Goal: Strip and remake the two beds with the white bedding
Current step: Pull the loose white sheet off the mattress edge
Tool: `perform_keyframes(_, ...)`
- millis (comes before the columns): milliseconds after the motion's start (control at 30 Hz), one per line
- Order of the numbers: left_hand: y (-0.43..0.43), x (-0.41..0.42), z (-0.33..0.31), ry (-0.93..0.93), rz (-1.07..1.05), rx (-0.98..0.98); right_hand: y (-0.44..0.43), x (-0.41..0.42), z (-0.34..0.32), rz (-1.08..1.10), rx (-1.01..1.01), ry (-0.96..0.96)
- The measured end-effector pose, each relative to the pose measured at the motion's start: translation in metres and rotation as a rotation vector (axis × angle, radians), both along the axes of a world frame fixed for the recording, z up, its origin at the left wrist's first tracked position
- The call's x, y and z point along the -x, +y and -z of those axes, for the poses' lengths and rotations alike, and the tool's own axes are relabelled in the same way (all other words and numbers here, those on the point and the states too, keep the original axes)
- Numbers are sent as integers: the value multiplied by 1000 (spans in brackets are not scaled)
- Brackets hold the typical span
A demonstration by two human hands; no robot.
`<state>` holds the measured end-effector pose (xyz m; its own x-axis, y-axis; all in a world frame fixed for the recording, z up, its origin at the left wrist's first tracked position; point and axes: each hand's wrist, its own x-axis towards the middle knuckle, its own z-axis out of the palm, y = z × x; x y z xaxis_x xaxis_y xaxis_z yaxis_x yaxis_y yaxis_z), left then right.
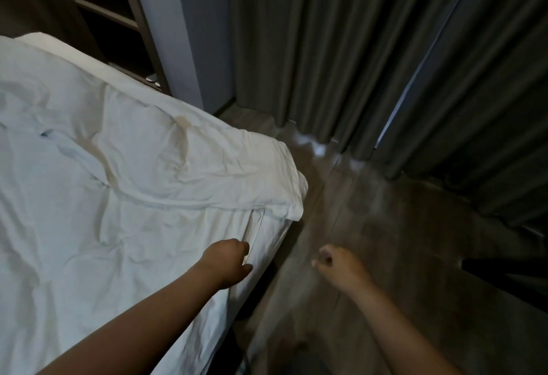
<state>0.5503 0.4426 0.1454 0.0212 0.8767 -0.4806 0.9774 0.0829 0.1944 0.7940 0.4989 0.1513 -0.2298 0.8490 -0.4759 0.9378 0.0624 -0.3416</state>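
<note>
A bed fills the left half of the view, covered with a wrinkled white sheet [89, 226]. A rumpled white duvet [184, 164] lies across its far part, one corner hanging over the bed's right edge. My left hand [228, 262] grips the sheet's edge at the right side of the mattress, fingers curled into the fabric. My right hand [338, 265] hovers over the floor beside the bed, fingers loosely curled, holding nothing.
Dark grey curtains [341, 48] hang along the far wall and right side, reaching the wooden floor [385, 241]. A dark open shelf unit [118, 18] stands behind the bed's head. A narrow floor strip runs between bed and curtains.
</note>
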Motion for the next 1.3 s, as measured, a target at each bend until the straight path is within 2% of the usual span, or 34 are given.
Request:
perform_keyframes(300, 110, -9, 11, 7, -142, 9, 140, -2, 7, -35, 33, 76)
perform_keyframes(667, 199, -31, 22, -14, -429, 47, 305, 15, 1, -329, 56, 42)
perform_keyframes(1000, 287, 19, 47, -74, -562, 57, 415, 87, 12, -437, 66, -6)
perform_keyframes(1300, 359, 90, 77, -77, -581, 26, 493, 147, 62, -429, 171, -72)
